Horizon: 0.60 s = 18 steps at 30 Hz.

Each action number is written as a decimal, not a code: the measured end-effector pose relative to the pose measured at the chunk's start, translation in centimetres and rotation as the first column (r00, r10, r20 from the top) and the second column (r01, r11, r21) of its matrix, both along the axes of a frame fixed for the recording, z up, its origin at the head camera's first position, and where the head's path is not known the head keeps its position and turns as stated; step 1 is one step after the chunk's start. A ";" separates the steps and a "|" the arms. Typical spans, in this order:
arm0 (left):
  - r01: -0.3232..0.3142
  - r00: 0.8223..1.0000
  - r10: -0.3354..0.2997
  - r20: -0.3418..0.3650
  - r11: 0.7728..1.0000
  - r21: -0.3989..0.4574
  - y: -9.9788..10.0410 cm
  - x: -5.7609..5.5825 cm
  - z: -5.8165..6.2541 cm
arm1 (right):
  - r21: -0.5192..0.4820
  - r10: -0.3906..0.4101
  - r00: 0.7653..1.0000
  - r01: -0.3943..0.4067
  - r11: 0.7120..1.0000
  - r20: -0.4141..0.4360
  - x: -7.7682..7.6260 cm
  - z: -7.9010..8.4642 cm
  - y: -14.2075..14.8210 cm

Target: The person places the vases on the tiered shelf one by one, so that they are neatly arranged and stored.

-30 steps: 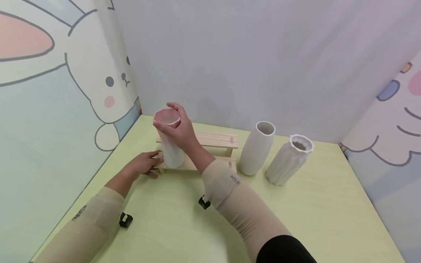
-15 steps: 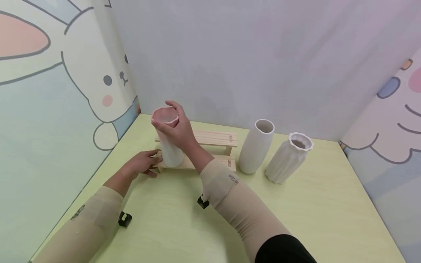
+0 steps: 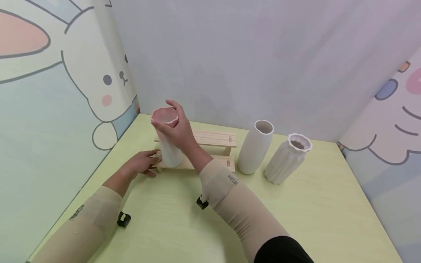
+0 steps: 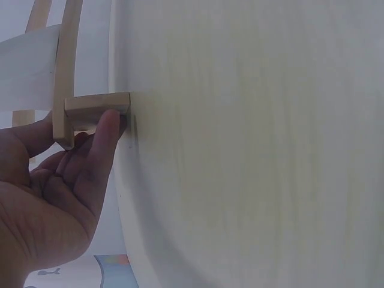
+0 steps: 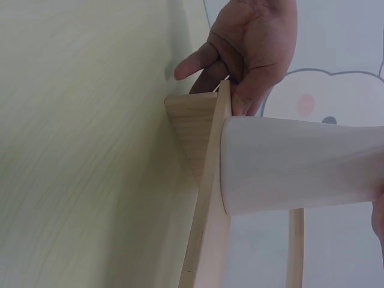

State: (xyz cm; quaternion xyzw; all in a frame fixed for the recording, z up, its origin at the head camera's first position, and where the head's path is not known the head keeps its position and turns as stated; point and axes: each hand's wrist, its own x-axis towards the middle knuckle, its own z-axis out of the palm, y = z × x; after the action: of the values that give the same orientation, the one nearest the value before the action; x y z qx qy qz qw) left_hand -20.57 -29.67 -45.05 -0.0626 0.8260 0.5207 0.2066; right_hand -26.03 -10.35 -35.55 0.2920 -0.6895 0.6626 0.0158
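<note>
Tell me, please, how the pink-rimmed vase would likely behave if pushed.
The pink-rimmed vase is tall and slim on a narrow wooden step, so it could tip easily. Its smooth-looking sides might feel slippery, and its ceramic-looking finish suggests it is stiff but breakable.

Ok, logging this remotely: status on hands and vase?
Right hand gripping pink-rimmed vase, base on rack's lower step. Left hand gripping rack's left end. Two white vases rightward, clear of hands.

A pale wooden two-step stand bears, at the left end of its lower, near tier, an upright white vase with a pink, faceted rim.
</note>
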 end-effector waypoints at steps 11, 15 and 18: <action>-0.010 1.000 0.010 0.008 1.000 -0.001 0.0 0.0 0.2 | -0.021 0.034 0.999 -0.035 0.999 -0.035 -0.1 0.3 0.2; -0.011 1.000 0.011 0.006 1.000 0.000 0.0 0.0 0.1 | -0.021 0.052 0.996 -0.054 0.998 -0.076 -0.1 0.3 0.7; -0.015 1.000 0.015 0.005 1.000 0.000 0.0 0.0 0.0 | -0.021 0.067 0.993 -0.069 0.997 -0.096 -0.1 0.5 1.3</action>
State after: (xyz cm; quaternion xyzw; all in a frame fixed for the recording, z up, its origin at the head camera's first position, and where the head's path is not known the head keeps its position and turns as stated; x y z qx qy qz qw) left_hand -20.54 -29.63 -45.07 -0.0700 0.8251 0.5219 0.2049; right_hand -26.13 -9.08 -35.04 0.3463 -0.6696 0.6564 0.0296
